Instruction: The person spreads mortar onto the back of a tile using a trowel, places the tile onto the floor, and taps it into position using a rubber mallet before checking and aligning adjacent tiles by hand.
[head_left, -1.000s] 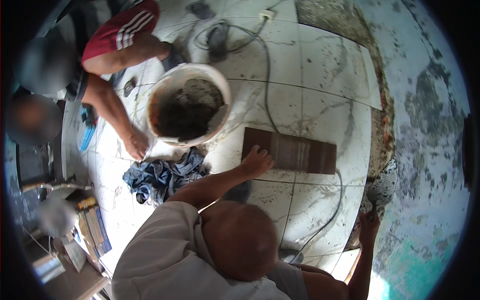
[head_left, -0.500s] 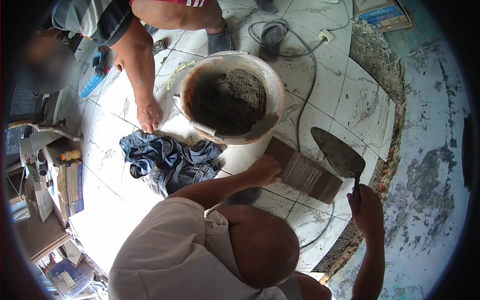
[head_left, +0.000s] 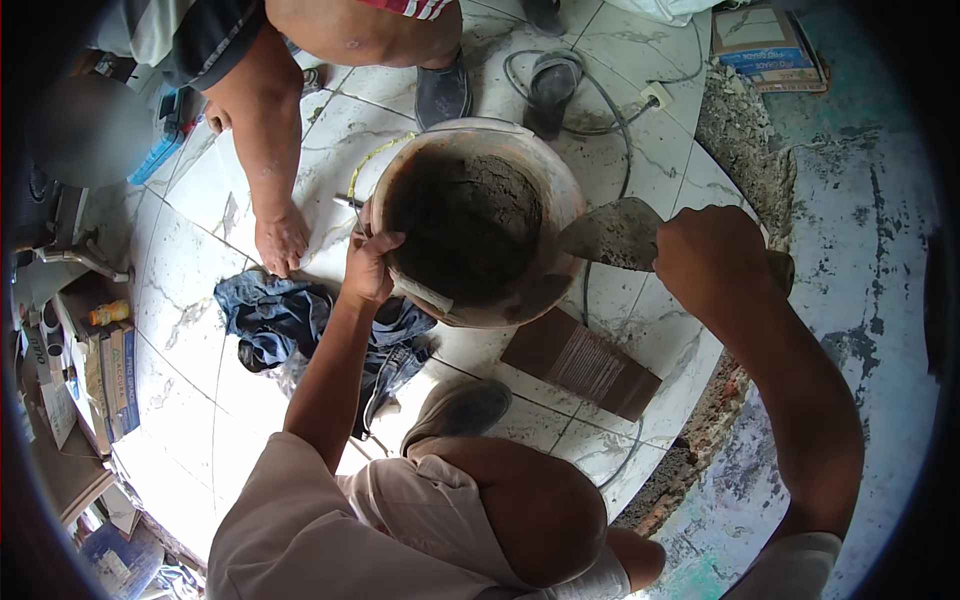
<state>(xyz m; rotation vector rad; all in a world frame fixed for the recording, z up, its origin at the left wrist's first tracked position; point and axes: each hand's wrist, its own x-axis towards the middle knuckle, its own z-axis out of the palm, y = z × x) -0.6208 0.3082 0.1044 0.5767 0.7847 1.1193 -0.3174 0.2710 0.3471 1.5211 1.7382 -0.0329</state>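
Note:
My left hand (head_left: 372, 262) grips the near-left rim of a pale round bucket (head_left: 560, 185), which holds dark, crumbly grey mortar (head_left: 465, 225). My right hand (head_left: 712, 252) is closed on the handle of a trowel (head_left: 610, 233), its dirty metal blade reaching left over the bucket's right rim. A brown flat board (head_left: 580, 360) lies on the tiles below the bucket. A heap of dark blue denim clothing (head_left: 270, 315) lies left of my left forearm.
A co-worker's hand (head_left: 282, 238) rests by the clothing. A sandal (head_left: 550, 95), cables and a socket block (head_left: 655, 95) lie beyond the bucket. Boxes (head_left: 762, 50) stand at the back right, clutter (head_left: 115, 390) at left. A broken strip (head_left: 760, 120) borders the worn wall at right.
My left hand has left the brown board and taken hold of the bucket's rim. My right hand has brought the trowel up and leftward from the wall side to the bucket.

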